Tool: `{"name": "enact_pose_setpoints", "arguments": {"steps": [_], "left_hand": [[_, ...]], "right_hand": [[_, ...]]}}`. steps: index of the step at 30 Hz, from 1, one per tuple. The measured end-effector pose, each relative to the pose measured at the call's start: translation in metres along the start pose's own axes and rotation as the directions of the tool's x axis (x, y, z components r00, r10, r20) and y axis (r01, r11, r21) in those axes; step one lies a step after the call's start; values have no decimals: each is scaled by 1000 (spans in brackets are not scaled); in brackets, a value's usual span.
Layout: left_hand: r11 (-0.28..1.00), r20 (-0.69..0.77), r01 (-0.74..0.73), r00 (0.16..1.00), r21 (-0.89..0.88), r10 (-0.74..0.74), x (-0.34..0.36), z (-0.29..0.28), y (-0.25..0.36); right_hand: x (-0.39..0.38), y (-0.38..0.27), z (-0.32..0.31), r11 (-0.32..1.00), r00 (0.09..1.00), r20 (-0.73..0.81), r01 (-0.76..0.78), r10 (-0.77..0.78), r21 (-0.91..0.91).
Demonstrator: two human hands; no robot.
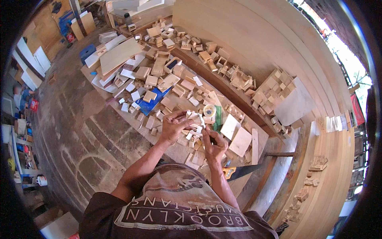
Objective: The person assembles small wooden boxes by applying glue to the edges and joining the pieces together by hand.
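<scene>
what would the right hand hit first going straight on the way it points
Probably the pale piece in the left hand, just ahead of the right hand; depth is unclear.

Dark short-sleeved T-shirt (pixel 175 213) — pale-lettered print (pixel 179 191)

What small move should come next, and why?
Perhaps the right hand should draw its whitish stick along the small pale piece in the left hand: both are held close together near the round tub, though whether they touch is unclear.

1 small pale wooden piece (pixel 191 114), held aloft; 1 slim whitish stick (pixel 202 120), slanted, just beside it.
</scene>
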State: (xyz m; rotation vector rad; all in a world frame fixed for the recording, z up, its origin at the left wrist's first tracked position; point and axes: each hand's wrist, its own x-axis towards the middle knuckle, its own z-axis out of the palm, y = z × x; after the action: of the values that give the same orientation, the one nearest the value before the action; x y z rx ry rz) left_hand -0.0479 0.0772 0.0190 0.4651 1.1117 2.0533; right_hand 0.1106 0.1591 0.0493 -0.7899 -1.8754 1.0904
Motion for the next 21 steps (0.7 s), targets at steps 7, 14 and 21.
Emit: {"name": "enact_pose_setpoints", "arguments": {"steps": [7,14,21], "left_hand": [[997,7,-46,999,56,46,-3,4,4],[997,-20,-67,997,38,68,-3,7,6],[971,90,-159,985,180,145,0,3,-1]], "right_hand": [[3,-13,2,878,966,56,-252,251,406],[-9,-6,0,876,965,62,-258,256,408],[50,-22,-38,983,981,113,-165,155,83]]}}
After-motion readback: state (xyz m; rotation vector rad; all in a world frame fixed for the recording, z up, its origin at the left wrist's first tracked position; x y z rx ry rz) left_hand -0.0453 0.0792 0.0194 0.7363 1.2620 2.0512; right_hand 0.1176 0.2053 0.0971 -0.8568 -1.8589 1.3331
